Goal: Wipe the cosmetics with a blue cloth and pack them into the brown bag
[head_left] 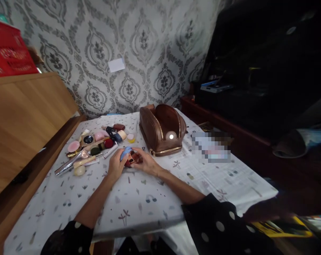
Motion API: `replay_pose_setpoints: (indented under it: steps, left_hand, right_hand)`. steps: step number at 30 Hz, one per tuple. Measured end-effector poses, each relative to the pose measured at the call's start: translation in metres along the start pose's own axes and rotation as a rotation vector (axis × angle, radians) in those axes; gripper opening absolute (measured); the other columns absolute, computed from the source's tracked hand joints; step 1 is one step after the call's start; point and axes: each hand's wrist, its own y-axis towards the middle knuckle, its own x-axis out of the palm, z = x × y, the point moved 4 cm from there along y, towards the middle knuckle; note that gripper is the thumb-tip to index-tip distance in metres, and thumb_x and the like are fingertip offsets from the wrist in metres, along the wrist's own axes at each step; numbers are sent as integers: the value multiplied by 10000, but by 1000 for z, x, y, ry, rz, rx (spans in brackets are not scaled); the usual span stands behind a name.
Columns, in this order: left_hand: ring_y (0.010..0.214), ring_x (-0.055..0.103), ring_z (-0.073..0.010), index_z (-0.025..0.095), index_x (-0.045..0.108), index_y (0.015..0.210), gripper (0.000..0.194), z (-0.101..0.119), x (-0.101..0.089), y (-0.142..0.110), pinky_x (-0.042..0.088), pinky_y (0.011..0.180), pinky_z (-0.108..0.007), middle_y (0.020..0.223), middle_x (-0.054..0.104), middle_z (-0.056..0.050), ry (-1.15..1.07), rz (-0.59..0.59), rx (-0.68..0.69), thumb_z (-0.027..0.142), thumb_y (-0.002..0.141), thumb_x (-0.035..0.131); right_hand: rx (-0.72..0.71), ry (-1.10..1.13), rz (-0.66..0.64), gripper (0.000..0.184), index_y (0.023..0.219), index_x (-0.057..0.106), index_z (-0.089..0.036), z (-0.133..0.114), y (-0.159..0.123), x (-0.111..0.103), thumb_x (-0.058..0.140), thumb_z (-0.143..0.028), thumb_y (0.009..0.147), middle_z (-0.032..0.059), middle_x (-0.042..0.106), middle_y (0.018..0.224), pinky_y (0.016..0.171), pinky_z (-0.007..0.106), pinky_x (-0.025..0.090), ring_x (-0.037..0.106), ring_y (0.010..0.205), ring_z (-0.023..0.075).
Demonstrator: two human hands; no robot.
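While I look down through the head camera, I see both bare hands close together in front of the brown bag (162, 132). My left hand (116, 165) has its fingers bent around a soft-looking blue item (126, 152). My right hand (146, 162) is clamped on a small reddish-brown item with gold edges (133, 158), which is between the two hands; its exact kind I cannot tell. The blue item is just beside it, and if they touch is not clear to me.

The brown bag stands on the worktop (147, 216), beyond my right hand, with its top wide open and gold zips visible. To the left of it lies a loose group of cosmetics: a pink round item (73, 146), a dark round case (88, 139), a long silver tube (68, 168) and a red round item (108, 142). One small yellow jar (131, 138) is between this group and the bag.
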Motion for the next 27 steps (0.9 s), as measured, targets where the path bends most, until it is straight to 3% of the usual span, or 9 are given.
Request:
replay_pose_setpoints:
  steps: [4,9,13,16,18,22,27]
  left_hand:
    - [749,556,-176,193,549,807,280,0,-4,1,443,745,-300,763,566,-13,52,96,4,409,945,435]
    - [700,513,-166,204,491,720,315,3,-10,0,431,698,-289,709,503,5,36,171,2,435,930,452]
    - [679,492,-162,208,477,715,388,3,-15,-4,421,668,-278,681,483,8,-9,262,-9,442,985,326]
    - [799,557,-181,189,553,842,369,4,-14,-7,454,755,-296,803,580,-32,25,316,36,404,1005,301]
    - [932,581,-202,180,591,962,318,7,-10,-9,464,855,-330,952,623,-69,96,260,132,374,1000,341]
    - [1066,568,-242,179,607,1124,290,11,-2,-11,460,954,-385,1118,616,-106,272,41,336,375,946,488]
    - [1071,577,-261,177,579,1203,401,10,-2,-9,491,933,-390,1148,607,-117,384,-37,384,426,888,584]
  right_hand:
    - [47,-58,37,671,1385,422,-180,0,1,1,717,-345,805,13,635,907,793,334,502,610,822,159]
    - [90,-137,77,769,1394,433,-190,-1,-2,3,790,-377,740,20,630,967,851,342,488,602,870,167]
    - [81,-152,61,791,1401,443,-199,-6,-5,6,808,-386,724,38,625,1029,925,367,473,607,957,191]
    - [85,-210,63,795,1372,478,-172,-6,-2,7,828,-403,697,92,609,1131,969,402,457,587,1060,239]
    - [43,-292,40,689,1252,571,-147,-5,3,9,845,-405,674,108,605,1118,971,418,455,573,1070,262]
    - [-54,-427,-9,432,1031,655,-139,-4,9,13,823,-365,703,93,600,1012,908,394,480,567,988,250]
    - [-88,-523,-14,353,988,647,-136,-5,9,15,804,-269,702,69,586,944,835,349,494,558,901,219]
